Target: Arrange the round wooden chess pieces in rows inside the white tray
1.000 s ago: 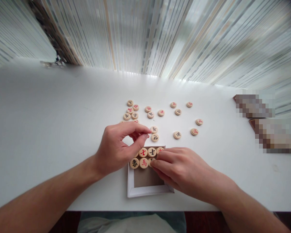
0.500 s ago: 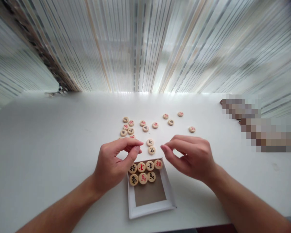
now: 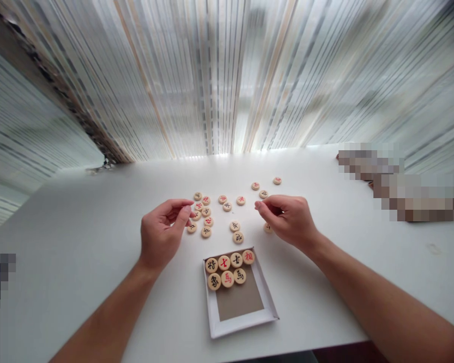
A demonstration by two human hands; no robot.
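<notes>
My left hand [image 3: 164, 229] hovers at the left cluster of round wooden xiangqi pieces [image 3: 206, 232], its fingers loosely curved with thumb and index tips close together; no piece shows in it. My right hand [image 3: 289, 217] is closed, thumb against the curled index finger; whatever it holds, if anything, is hidden. Partly under it lies a xiangqi piece [image 3: 268, 228]. Between the hands sits a shallow white box [image 3: 242, 322] with a brown bottom. Two rows of larger-looking pieces fill its far part, among them a black horse piece [image 3: 240, 276] and a red piece [image 3: 248, 257] at the corner.
Several loose pieces lie beyond the box, including two in a short column [image 3: 238, 237] and a red one [image 3: 277, 181] farthest right. A striped curtain [image 3: 219, 75] hangs behind the white table [image 3: 117, 201]. Blurred-out items [image 3: 412, 196] rest at the right.
My left hand has moved left, away from the box, uncovering pieces at the cluster. My right hand has moved farther from me, uncovering one piece and covering the spot of a red one. The view has shifted slightly.
</notes>
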